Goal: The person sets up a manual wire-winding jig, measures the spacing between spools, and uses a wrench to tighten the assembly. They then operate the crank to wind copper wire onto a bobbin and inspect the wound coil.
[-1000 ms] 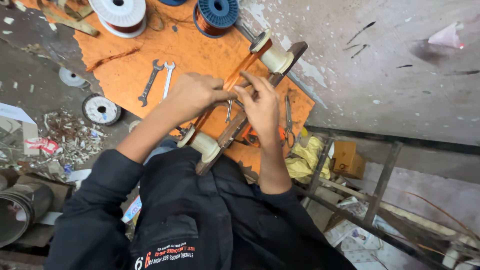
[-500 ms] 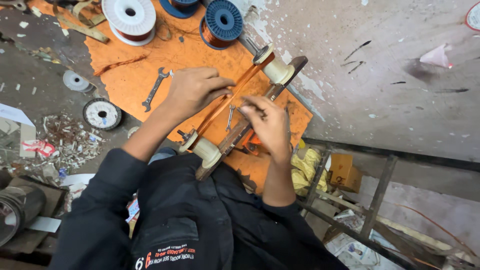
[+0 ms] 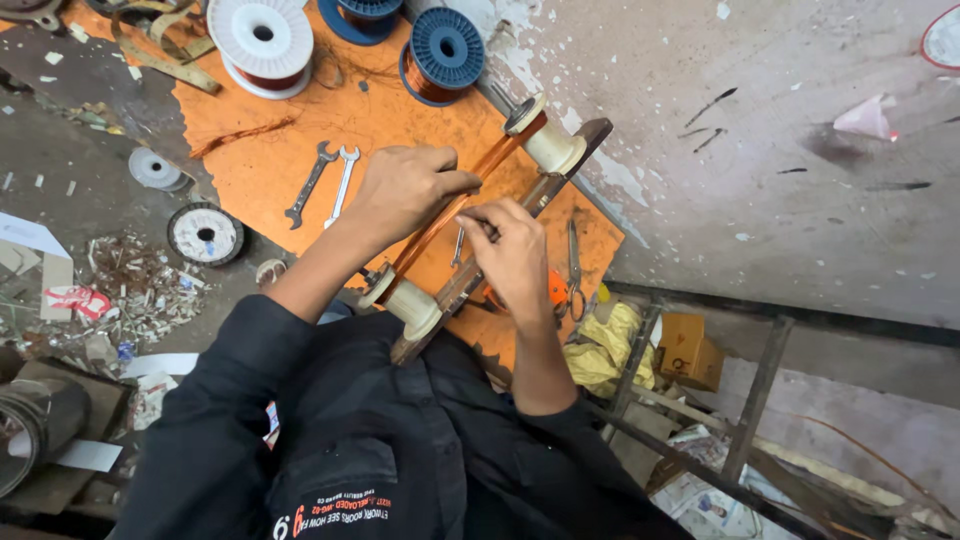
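Both hands pinch the copper coil (image 3: pixel 455 215) stretched between two cream rollers on a wooden frame (image 3: pixel 480 270): left hand (image 3: pixel 405 190) closed over it, right hand (image 3: pixel 515 255) gripping beside. Wire spools (image 3: pixel 445 50) sit on the orange counter (image 3: pixel 290 150).

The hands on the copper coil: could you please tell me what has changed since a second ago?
The right hand slid along the stretched copper coil away from the left hand, then back beside it. Both hands stayed on the coil. The winding frame, wrenches and spools kept their places.
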